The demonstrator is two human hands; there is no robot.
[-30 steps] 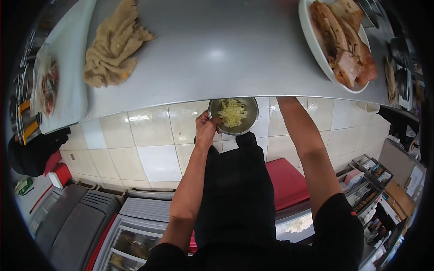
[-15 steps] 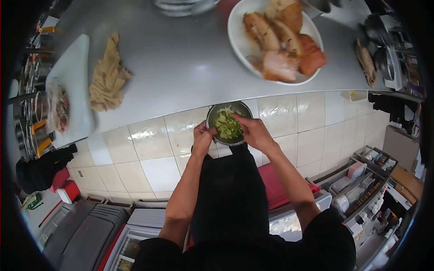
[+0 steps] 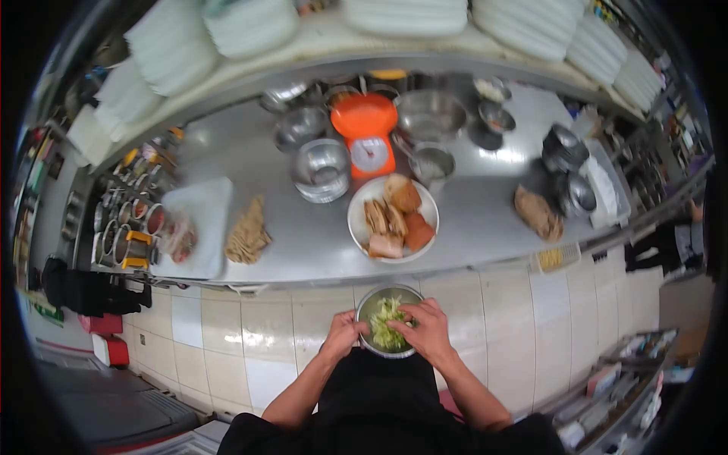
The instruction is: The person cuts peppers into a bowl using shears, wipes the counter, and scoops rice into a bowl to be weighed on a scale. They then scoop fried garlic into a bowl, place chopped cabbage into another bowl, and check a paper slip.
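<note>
A round metal bowl (image 3: 367, 297) is at my waist, just in front of the counter edge. It holds chopped light-green vegetable (image 3: 387, 327). My left hand (image 3: 346, 334) is closed on the bowl's left rim, thumb toward the inside. From the right, my right hand (image 3: 426, 327) reaches over the rim, its finger and thumb apart and touching the greens. Beyond the bowl, a white plate (image 3: 356, 235) on the counter carries several browned pieces of meat (image 3: 403, 192).
On the steel counter (image 3: 303, 246) are an orange scale (image 3: 365, 117), stacked metal bowls (image 3: 321, 171), a crumpled tan cloth (image 3: 249, 233) and a white cutting board (image 3: 214, 199). Another person (image 3: 91, 288) stands at far left. Stacked white dishes (image 3: 404, 17) line the shelf above.
My view has tilted up, showing the scale, bowls and shelf. The bowl and both hands appear lower in the picture. My left hand still grips the rim, and my right hand stays at the greens.
</note>
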